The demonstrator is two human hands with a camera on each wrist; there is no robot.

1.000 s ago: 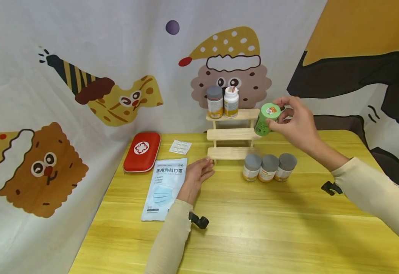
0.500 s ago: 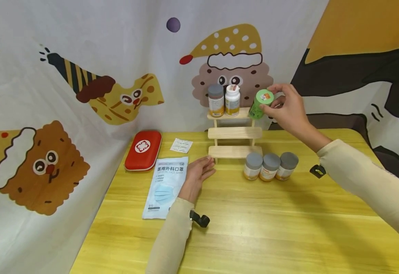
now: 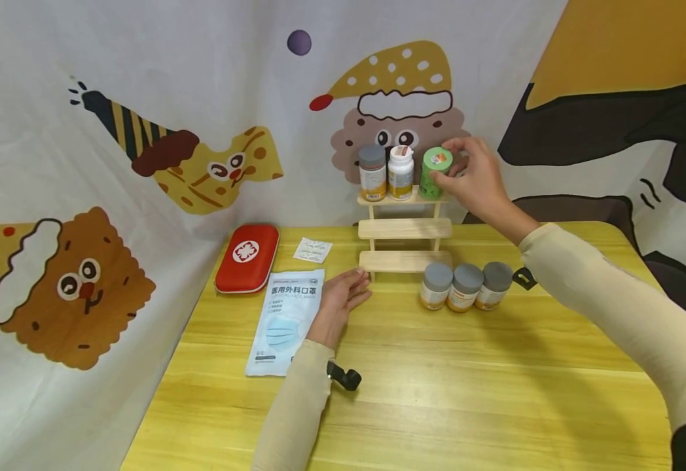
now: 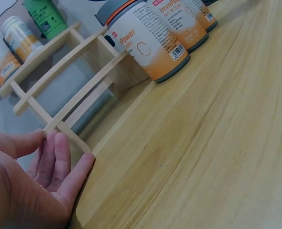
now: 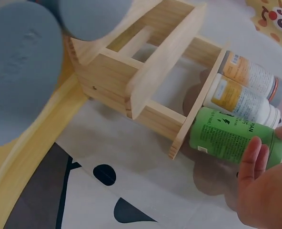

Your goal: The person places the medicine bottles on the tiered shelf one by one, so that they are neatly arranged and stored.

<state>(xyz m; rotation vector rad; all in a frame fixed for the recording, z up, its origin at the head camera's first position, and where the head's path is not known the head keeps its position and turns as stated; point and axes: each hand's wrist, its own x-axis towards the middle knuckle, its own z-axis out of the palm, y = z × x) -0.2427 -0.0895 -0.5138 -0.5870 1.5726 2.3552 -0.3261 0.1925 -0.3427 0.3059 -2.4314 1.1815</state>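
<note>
My right hand (image 3: 475,180) grips a green bottle (image 3: 431,186) near its lid, thumb on one side and fingers on the other. The bottle's base is at the top tier of a small three-tier wooden stand (image 3: 404,228). Beside it on that tier stand a white-capped bottle (image 3: 400,176) and a grey-capped bottle (image 3: 372,176). Low at the stand's left end, my left hand (image 4: 41,176) pinches the corner of the bottom tier between thumb and fingers; one fingertip reaches the tabletop. In the right wrist view, the green bottle (image 5: 231,136) lies right against the top board.
Three grey-lidded jars (image 3: 465,288) stand at the stand's front right, under my right forearm. To the left lie a face mask packet (image 3: 284,320), a red zip case (image 3: 247,259) and a small white sachet (image 3: 312,250). A printed cloth (image 3: 201,85) hangs behind the table.
My right hand has carried the green bottle up and left, from beside the stand to its top tier, and the bottle has gone from tilted to upright. The left hand has stayed in place.
</note>
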